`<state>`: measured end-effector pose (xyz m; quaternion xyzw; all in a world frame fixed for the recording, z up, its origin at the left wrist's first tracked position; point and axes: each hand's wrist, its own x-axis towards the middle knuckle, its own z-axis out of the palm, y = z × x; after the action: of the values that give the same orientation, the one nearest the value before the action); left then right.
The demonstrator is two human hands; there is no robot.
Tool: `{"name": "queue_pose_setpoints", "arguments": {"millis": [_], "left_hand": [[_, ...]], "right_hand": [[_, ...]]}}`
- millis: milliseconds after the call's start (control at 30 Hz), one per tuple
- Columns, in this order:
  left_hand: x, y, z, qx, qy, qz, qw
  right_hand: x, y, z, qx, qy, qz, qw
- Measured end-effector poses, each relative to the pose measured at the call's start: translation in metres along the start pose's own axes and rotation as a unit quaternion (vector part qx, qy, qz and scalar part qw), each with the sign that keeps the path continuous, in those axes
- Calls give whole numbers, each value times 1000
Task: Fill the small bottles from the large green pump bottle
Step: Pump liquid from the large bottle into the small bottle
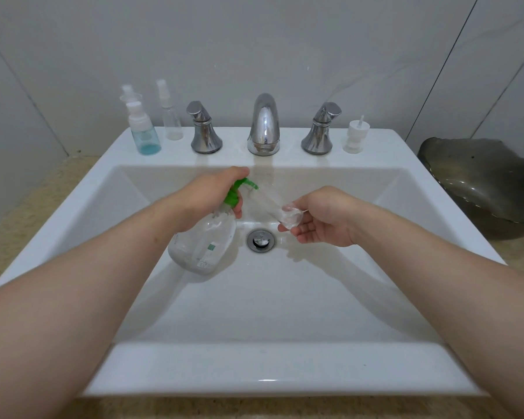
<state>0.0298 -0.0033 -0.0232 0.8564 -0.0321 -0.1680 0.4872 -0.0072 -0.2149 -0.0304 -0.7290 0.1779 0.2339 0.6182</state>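
Over the sink (436,189), our left hand (206,198) grips the tilted pump bottle (203,246) by its neck. Its green nozzle points toward the small clear bottle (274,204) pinched in our right hand (324,219). Other small bottles (146,137) stand beyond the left hand

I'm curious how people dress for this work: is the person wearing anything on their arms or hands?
The left hand and right hand are bare: no gloves, and no ring, watch or bracelet shows. Both arms are uncovered to the picture's edge, so no sleeve is visible.
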Motion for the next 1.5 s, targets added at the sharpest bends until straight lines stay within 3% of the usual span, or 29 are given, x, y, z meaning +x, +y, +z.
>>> {"name": "queue_pose_setpoints", "arguments": {"millis": [1500], "left_hand": [[3, -3, -1, -8, -3, -6, 1000]], "right_hand": [[2, 1, 0, -2, -4, 1, 1000]]}}
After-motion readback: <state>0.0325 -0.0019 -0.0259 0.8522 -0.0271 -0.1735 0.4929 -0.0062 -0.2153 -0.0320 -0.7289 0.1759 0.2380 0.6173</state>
